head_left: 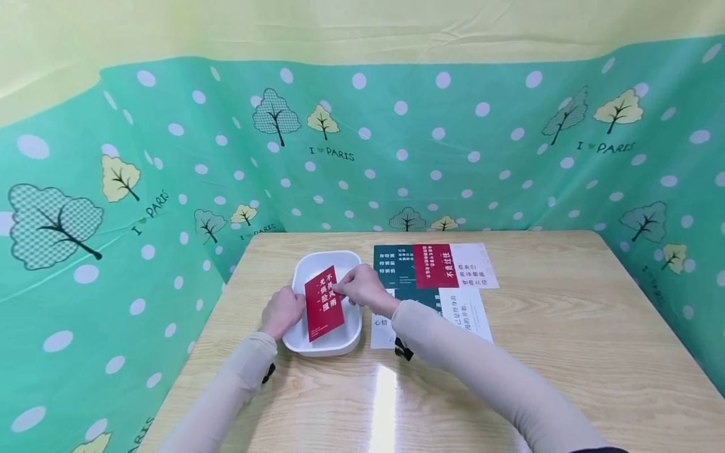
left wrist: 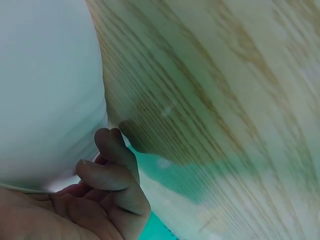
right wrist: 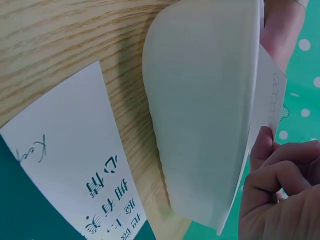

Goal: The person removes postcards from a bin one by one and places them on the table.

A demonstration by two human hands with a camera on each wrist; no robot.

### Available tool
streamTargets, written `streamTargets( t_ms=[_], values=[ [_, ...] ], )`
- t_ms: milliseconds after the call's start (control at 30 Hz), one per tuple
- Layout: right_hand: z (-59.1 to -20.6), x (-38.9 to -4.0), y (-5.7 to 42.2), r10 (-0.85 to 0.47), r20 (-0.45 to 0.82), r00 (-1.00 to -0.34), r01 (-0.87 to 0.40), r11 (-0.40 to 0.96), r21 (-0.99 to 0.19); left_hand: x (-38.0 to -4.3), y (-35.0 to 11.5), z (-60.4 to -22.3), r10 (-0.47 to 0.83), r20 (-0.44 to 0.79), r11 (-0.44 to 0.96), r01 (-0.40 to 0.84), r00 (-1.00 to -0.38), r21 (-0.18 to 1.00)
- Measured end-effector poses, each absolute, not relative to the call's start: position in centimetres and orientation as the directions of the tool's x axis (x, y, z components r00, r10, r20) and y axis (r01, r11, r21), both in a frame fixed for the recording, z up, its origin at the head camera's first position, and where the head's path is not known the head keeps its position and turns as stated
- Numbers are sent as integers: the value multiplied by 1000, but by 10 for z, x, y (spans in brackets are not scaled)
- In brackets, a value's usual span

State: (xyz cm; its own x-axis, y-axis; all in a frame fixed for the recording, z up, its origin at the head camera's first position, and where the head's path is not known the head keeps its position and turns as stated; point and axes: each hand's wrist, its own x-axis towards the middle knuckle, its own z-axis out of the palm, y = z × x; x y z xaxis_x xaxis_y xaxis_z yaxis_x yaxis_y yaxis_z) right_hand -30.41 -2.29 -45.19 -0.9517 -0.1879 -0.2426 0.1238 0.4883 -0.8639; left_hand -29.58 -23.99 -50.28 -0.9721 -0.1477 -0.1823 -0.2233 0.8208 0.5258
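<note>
A red card (head_left: 325,304) with white Chinese lettering is tilted within the opening of a white plastic tub (head_left: 355,336). My right hand (head_left: 362,286) pinches the card's right edge between thumb and fingers. In the right wrist view the card's pale back (right wrist: 268,95) shows above the tub's rim, with the right hand (right wrist: 282,182) at its edge. At the tub's left side, my left hand (head_left: 282,313) grips the rim. From the left wrist, the left hand's (left wrist: 107,195) curled fingers appear against the outer wall; its thumb's contact is hidden.
Right of the tub, several cards lie in two rows on the wooden table (head_left: 544,327): a dark green card (head_left: 392,277), a red card (head_left: 433,277), a pale card (head_left: 476,264) and others partly covered by the right arm. A green dotted curtain (head_left: 419,182) hangs behind.
</note>
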Motion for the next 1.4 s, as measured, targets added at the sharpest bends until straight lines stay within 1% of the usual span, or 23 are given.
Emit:
streamTargets(
  t_ms=[300, 833, 1000, 1200, 1400],
  values=[
    [-447, -295, -8, -173, -227, -958, 113, 500, -858, -298, -241, -503, -142, -203, 825, -229, -969, 517],
    [-443, -292, 20, -179, -193, -965, 95, 449, -889, -300, -243, -500, -124, -186, 864, -198, -975, 462],
    [-444, -292, 29, -178, -189, -966, 92, 447, -890, -300, -243, -501, -131, -198, 857, -212, -971, 470],
    [-446, -292, 41, -137, -184, -973, 106, 442, -891, -300, -241, -502, -132, -180, 863, -203, -975, 463],
    [-447, -289, 50, -116, -195, -974, 123, 453, -883, -299, -240, -499, -148, -210, 855, -232, -966, 465]
  ],
)
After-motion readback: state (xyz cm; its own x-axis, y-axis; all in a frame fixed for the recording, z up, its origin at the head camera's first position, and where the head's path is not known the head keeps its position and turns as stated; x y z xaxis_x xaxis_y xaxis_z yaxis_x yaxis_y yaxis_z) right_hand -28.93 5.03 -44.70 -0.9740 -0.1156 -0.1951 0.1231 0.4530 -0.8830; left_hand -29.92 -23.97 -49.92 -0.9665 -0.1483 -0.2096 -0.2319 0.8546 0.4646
